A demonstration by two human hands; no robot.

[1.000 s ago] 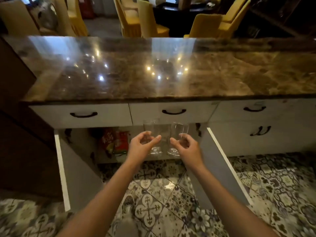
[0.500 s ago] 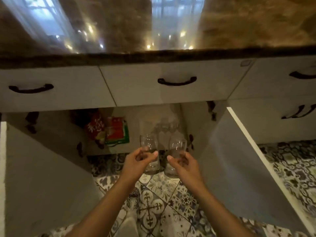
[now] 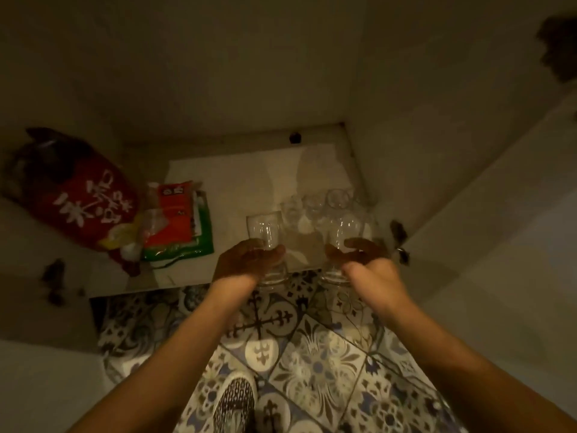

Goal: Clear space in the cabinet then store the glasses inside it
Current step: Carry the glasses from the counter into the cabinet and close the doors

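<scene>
Two glasses (image 3: 265, 229), white-lettered red bag (image 3: 78, 195)

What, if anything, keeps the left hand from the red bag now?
Probably not reachable yet: the left hand grips a glass, so it has no free grip. The red bag lies further left in the cabinet, past an orange packet; nothing else seems to block the way.

Your left hand (image 3: 246, 260) covers the middle of one glass (image 3: 263, 228) and your right hand (image 3: 370, 265) the middle of the second glass (image 3: 345, 228); you cannot tell whether either base touches the shelf (image 3: 224, 182); the row of glasses (image 3: 315, 203) behind them smears together in the dimness, uncountable. The red bag (image 3: 81, 195) loses its top in shadow; the bottom edge cuts off your shoe (image 3: 234, 404).
</scene>
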